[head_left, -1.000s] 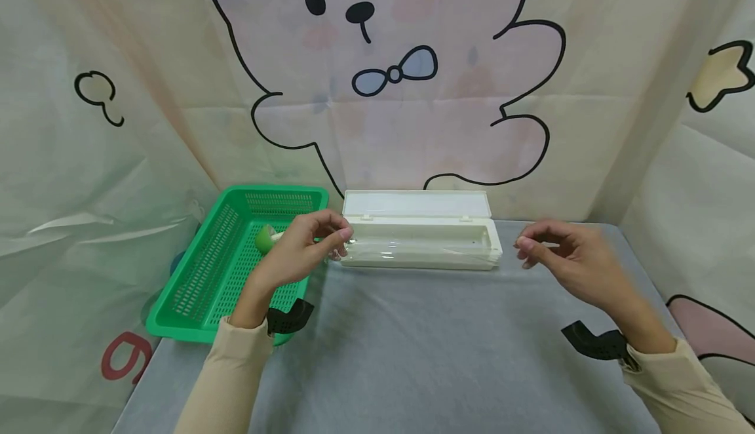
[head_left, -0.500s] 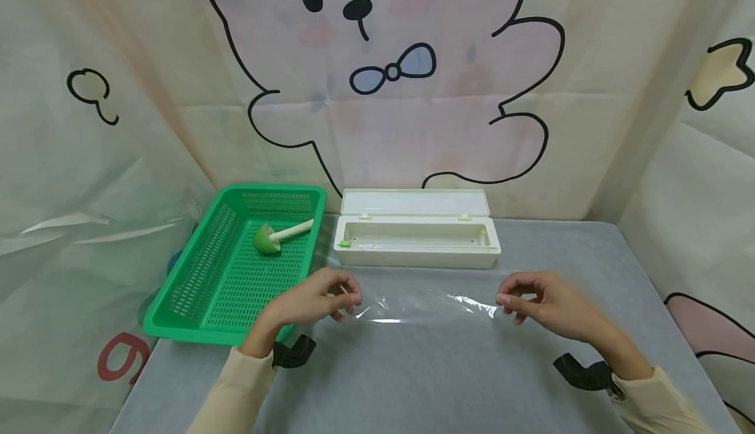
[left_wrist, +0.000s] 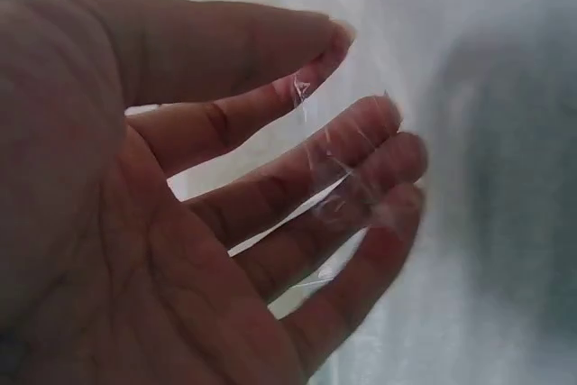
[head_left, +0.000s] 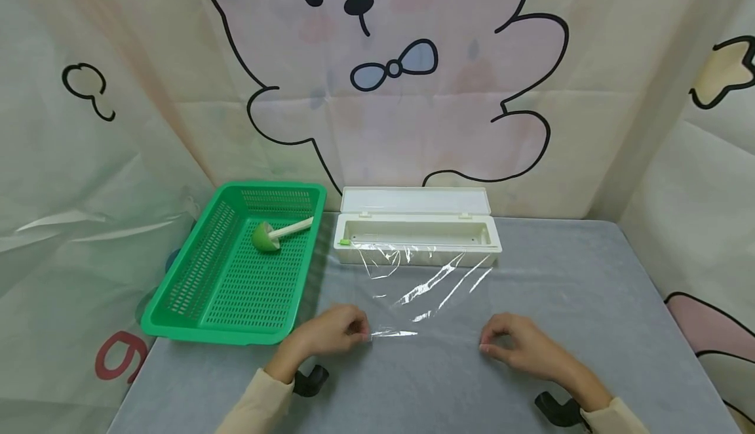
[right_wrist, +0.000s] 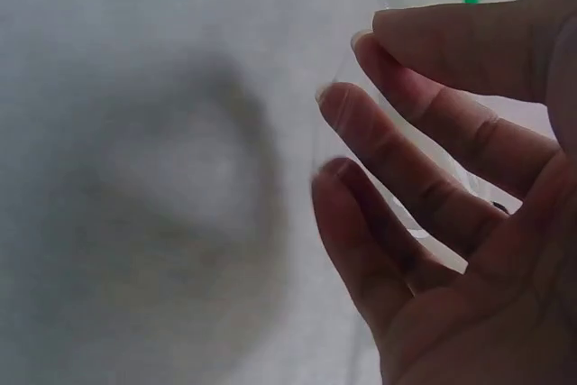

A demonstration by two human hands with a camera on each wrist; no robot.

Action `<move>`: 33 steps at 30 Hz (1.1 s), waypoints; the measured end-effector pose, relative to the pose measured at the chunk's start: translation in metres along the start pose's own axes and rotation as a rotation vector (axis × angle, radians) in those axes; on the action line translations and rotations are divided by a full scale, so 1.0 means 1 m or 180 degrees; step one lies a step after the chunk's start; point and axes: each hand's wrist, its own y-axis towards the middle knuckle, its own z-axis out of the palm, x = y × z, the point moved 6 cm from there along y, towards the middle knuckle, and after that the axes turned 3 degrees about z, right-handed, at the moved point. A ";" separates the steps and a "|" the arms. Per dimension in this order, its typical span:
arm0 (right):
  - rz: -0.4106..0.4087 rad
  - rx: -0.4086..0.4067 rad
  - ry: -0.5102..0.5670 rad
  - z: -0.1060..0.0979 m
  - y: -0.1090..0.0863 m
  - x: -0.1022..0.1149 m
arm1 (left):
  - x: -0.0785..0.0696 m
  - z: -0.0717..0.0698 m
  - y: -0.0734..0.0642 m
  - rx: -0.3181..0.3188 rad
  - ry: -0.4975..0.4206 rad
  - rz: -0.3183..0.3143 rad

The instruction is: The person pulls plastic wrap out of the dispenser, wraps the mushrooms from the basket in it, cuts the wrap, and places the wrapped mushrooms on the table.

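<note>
A sheet of clear cling film (head_left: 421, 293) stretches from the white dispenser box (head_left: 415, 258) toward the person. At its near left corner, the left hand (head_left: 330, 332) pinches the film between thumb and index finger; the left wrist view shows crinkled film over the other fingers. The right hand (head_left: 519, 347) pinches the near right corner the same way, its thumb and index fingertips together in the right wrist view. Both hands are low over the grey table, in front of the box. The box's lid (head_left: 415, 200) is raised, and a small green slider (head_left: 345, 242) sits at the left of its front edge.
A green plastic basket (head_left: 154, 319) stands to the left, close to the left hand. Inside lies a green-capped, mushroom-shaped thing with a white stem (head_left: 267, 236). A printed cloth (head_left: 413, 132) hangs behind the grey table (head_left: 436, 394).
Both hands have come from beside the box toward the person, drawing the film out into a longer sheet. The basket and box stay put.
</note>
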 end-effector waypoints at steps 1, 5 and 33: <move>-0.0021 -0.0012 -0.0105 0.003 -0.001 -0.001 | 0.001 0.003 0.000 0.0009 0.0101 0.0007; 0.0122 0.0021 -0.0390 0.012 -0.004 -0.008 | 0.002 0.010 -0.001 0.0005 0.0486 0.0053; 0.0405 -0.0588 -0.1199 0.020 0.000 -0.013 | 0.003 0.020 0.010 -0.0703 0.1152 -0.0101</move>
